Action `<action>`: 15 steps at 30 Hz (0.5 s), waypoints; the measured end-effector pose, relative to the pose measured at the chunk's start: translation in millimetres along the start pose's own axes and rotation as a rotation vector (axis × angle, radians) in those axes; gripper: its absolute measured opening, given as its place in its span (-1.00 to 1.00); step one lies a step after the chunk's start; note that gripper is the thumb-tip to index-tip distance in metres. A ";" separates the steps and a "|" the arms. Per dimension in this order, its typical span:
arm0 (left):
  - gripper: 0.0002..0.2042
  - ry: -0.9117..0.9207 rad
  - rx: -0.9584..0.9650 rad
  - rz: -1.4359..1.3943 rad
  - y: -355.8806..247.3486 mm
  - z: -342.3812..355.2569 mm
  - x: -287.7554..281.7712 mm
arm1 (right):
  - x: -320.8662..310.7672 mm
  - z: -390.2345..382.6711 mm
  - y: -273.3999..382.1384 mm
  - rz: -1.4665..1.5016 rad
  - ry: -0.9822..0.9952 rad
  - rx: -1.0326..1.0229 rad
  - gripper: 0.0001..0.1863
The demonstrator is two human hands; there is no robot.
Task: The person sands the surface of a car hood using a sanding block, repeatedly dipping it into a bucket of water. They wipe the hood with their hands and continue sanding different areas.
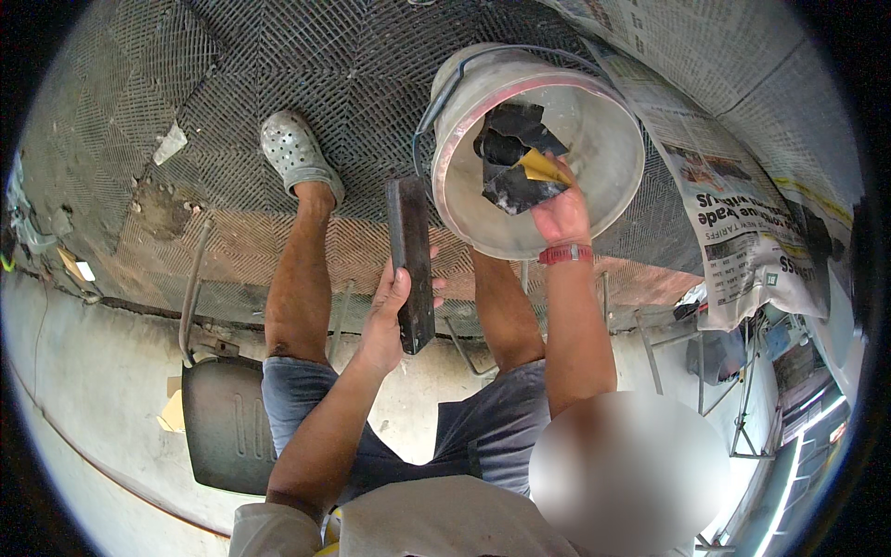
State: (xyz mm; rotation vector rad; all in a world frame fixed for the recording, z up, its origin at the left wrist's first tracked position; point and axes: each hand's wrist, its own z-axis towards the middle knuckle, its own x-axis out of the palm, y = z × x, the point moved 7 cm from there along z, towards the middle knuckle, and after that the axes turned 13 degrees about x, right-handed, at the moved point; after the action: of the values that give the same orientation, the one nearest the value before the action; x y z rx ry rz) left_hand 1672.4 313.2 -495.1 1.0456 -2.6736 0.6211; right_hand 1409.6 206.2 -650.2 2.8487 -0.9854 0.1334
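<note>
My left hand (379,320) is wrapped round the lower part of a long dark rectangular sanding block (408,255), which stands nearly upright in the picture. Inside a whitish bucket (613,200), my right hand (562,215) pinches a piece of sandpaper (540,168), black with a yellowish back. Several other dark torn sheets (512,119) lie bunched around it in the bucket. A red watch strap (565,253) circles my right wrist. The block's upper end is close to the bucket's left side. My right fingertips are partly hidden behind the sheet.
The bucket's wire handle (451,85) hangs on its left side. Newspaper sheets (733,213) cover a surface at the right. A dark chair (223,422) stands at lower left. Ribbed black mat (306,56) covers the floor, and my grey clog (295,148) rests on it.
</note>
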 end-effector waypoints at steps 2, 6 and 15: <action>-0.31 -0.003 -0.002 0.008 -0.9 -0.2 0.4 | 6.6 -14.0 4.6 -0.048 -0.117 -0.055 -0.72; -0.31 0.008 -0.006 0.020 -0.2 -1.5 -1.2 | 46.1 -35.6 18.0 -1.328 -0.114 -0.378 -0.60; -0.38 0.042 -0.067 -0.180 -15.8 -12.7 -22.7 | 98.7 -177.1 17.6 -1.232 -0.099 -0.515 -0.47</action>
State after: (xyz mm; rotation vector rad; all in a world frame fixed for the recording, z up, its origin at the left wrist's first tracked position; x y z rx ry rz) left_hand 1700.2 322.2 -486.5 1.2228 -2.5095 0.5088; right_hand 1468.5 158.2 -461.5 2.4407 0.7203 -0.3269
